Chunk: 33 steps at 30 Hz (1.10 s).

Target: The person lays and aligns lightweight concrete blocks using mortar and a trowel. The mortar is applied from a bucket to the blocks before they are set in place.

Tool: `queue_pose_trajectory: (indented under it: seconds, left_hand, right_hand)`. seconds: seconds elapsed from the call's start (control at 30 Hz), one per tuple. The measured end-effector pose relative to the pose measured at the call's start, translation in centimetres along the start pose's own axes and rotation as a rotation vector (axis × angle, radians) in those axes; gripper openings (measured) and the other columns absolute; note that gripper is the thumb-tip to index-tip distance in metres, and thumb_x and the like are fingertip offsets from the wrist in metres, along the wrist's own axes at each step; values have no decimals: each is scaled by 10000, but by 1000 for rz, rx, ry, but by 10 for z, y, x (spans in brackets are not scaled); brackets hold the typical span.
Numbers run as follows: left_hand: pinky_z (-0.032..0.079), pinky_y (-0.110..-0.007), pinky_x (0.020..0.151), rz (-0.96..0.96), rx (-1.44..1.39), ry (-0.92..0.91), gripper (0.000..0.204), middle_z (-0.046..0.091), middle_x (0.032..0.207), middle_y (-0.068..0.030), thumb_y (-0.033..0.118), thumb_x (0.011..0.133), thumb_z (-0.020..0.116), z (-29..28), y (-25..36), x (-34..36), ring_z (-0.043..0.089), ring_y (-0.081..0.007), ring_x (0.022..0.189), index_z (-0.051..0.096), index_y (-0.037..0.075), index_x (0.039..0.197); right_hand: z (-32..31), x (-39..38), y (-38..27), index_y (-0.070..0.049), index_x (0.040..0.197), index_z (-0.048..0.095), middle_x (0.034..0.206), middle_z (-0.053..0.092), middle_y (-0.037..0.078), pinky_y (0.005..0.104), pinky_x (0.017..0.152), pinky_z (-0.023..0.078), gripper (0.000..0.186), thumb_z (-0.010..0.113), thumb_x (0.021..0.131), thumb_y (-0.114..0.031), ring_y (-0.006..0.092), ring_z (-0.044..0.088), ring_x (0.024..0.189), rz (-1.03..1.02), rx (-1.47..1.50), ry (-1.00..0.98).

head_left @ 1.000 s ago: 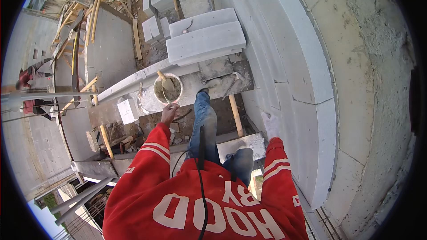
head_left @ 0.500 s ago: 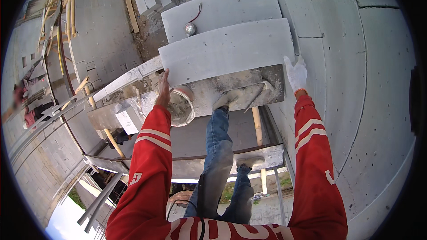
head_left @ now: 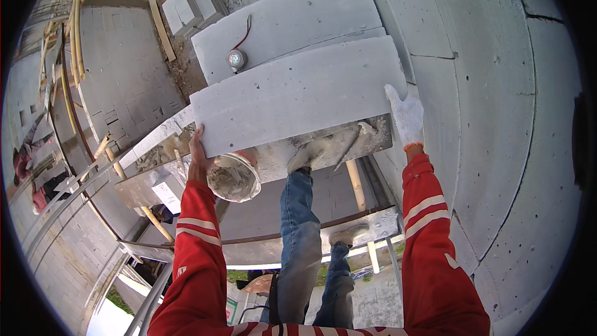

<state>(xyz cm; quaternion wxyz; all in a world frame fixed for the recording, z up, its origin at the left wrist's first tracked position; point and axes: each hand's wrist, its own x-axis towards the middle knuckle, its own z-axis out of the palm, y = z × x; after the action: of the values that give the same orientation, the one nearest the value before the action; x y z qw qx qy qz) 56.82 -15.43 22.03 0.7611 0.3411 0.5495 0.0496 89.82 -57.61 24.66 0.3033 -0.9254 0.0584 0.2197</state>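
Observation:
A long pale grey building block (head_left: 298,96) lies across the view in front of me. My left hand (head_left: 198,152), bare, grips its lower left end. My right hand (head_left: 404,115), in a white glove, holds its right end. Both red sleeves reach up to it. A second grey block (head_left: 286,22) lies just behind, and on it sits a small round device (head_left: 236,59) with a red cord. Below the held block, a bucket of grey mortar (head_left: 233,177) stands beside my left wrist.
My feet are on a mortar-smeared platform (head_left: 373,140) where a trowel (head_left: 348,144) lies. A grey block wall (head_left: 497,118) rises close on the right. Scaffold planks, timber props and loose blocks lie far below on the left, where another person (head_left: 28,168) works.
My hands rose from near the bucket and my knees to the two ends of the block. The block now fills more of the view.

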Motion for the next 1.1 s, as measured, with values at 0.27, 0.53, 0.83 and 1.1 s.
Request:
queue_pose_trajectory:
  seconds: [0.27,0.53,0.83,1.1]
  left_hand:
    - [365,-686,966,-315,125,-69,619,507,1344,-171,417,941,501,-23,60,-29,489,-399,1238,373,49,1422]
    - [361,-717,927,-497,362,69,608,498,1345,-167,437,940,522,29,114,-12,487,-397,1224,386,71,1406]
    - [450,-506,996,-246,-9,-177,518,578,1272,-153,352,935,439,-3,85,-22,570,-337,1161,485,28,1337]
    - [397,-502,996,-251,528,-138,698,415,1434,-117,617,931,375,-15,187,-160,415,-324,1299,374,128,1430]
  right_hand:
    - [-40,-48,-71,-8,1337,485,1203,603,263,438,965,446,779,718,767,-485,397,578,1120,40,-230,-83]
    - [22,-91,-142,-187,1509,301,1464,346,218,606,1084,229,923,751,717,-336,437,318,1350,-1005,-823,-343]
    - [57,-90,-137,-266,1363,509,1202,564,106,472,862,397,462,506,905,-206,300,545,1053,-1154,-883,-169]
    - [-47,-233,-184,-170,1225,544,1031,553,43,445,714,409,535,705,727,-279,244,546,973,-931,-771,-292]
